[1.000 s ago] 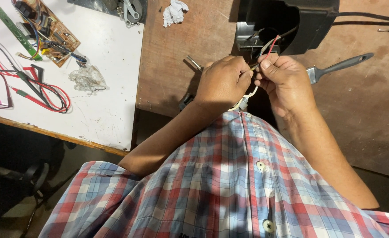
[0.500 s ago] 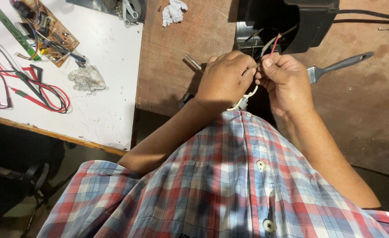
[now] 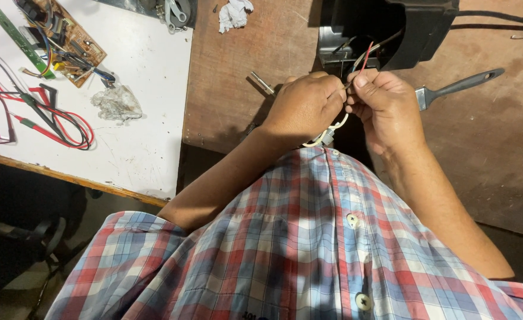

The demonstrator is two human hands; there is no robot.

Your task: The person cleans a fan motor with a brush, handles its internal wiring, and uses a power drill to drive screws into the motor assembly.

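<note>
The left hand (image 3: 306, 106) and the right hand (image 3: 386, 106) are held close together over the brown desk (image 3: 238, 71), fingertips nearly touching, just in front of a black housing (image 3: 392, 29). Thin wires (image 3: 363, 56), 1 red and others grey or pale, are pinched between the 2 hands; they rise from the fingertips into the open side of the housing. Both hands are curled shut around the wires. A white cable loop (image 3: 332, 127) hangs below the hands, between the wrists and against the plaid shirt (image 3: 309, 237).

A grey-handled brush (image 3: 460, 86) lies on the desk just right of the right hand. A small metal piece (image 3: 261, 83) lies just left of the left hand. Well apart, on a white board (image 3: 143, 89), a circuit board (image 3: 66, 41), red and black test leads (image 3: 48, 115) and a crumpled wipe (image 3: 116, 102) are seen.
</note>
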